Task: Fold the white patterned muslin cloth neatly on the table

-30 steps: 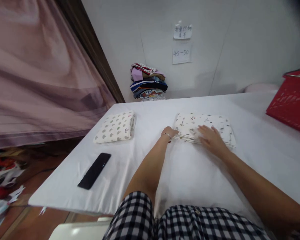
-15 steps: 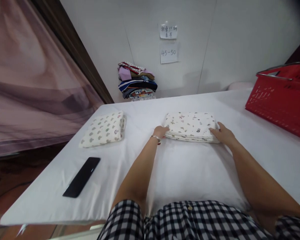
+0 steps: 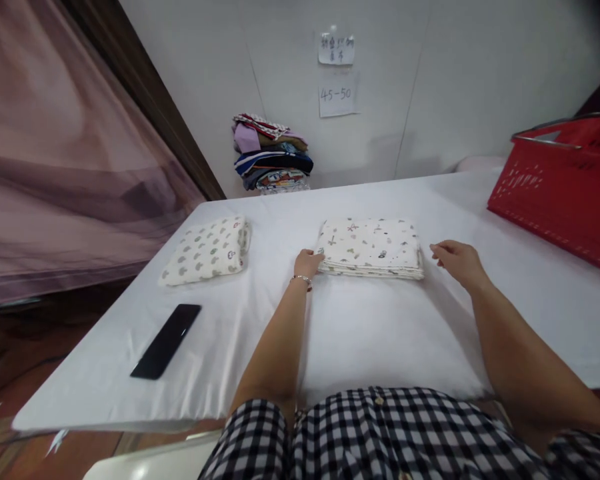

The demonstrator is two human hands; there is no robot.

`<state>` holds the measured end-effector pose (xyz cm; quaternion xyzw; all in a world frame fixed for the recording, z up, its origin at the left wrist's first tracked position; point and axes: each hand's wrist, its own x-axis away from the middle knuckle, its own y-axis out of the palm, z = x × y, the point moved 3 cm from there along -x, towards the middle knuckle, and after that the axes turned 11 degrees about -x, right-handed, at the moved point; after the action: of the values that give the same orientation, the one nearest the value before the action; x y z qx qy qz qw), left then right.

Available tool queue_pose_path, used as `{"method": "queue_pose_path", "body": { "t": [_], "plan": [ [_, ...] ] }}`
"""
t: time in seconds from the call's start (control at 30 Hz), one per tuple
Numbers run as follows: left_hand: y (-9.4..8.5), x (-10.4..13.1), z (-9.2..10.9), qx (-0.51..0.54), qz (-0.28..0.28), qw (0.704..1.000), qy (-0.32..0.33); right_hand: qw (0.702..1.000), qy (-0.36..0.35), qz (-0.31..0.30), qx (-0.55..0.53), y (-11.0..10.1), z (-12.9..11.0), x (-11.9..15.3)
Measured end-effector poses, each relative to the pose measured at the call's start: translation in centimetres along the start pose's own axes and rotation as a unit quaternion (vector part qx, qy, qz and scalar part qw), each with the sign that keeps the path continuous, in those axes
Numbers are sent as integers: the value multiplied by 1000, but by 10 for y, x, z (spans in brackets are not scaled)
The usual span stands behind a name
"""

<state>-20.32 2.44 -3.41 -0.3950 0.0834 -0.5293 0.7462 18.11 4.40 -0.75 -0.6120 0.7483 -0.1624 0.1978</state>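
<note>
While my left hand grips the folded cloth mid-table toward the far edge, my right hand hovers beside it, fingers loosely curled, holding nothing; a one-sided pull could skew the layers.

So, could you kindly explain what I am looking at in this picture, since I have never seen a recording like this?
There is no machine here: a camera worn on a person's head looks down at their own two bare hands. They sit at a table covered in white cloth. The left hand touches the edge of a folded patterned cloth; the right hand hovers just beside it, holding nothing. Further left lie a second folded cloth and a black phone. A red basket stands on the right, and stacked clothes sit by the wall.
</note>
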Motion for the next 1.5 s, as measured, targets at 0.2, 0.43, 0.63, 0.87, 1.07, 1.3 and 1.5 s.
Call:
{"method": "queue_pose_path", "body": {
  "t": [0.2,0.43,0.63,0.87,1.07,1.3,1.5],
  "plan": [
    [4,0,-4,-22,32,999,14,998,31,-47,-18,8,-1,24],
    [4,5,-5,-12,41,998,39,990,2,-70,121,23,-14,22],
    [1,13,0,-16,47,997,58,999,29,-20,-1,18,-14,25],
    [-1,23,7,-44,44,996,69,986,134,-35,-93,11,1,25],
    [-3,23,6,-9,46,997,60,985,141,-65,-80,16,5,24],
    [-2,23,5,-14,45,996,75,983,147,-90,-62,15,8,21],
    [-3,26,7,-9,40,997,72,980,156,-102,-63,17,6,19]
  ]
}}
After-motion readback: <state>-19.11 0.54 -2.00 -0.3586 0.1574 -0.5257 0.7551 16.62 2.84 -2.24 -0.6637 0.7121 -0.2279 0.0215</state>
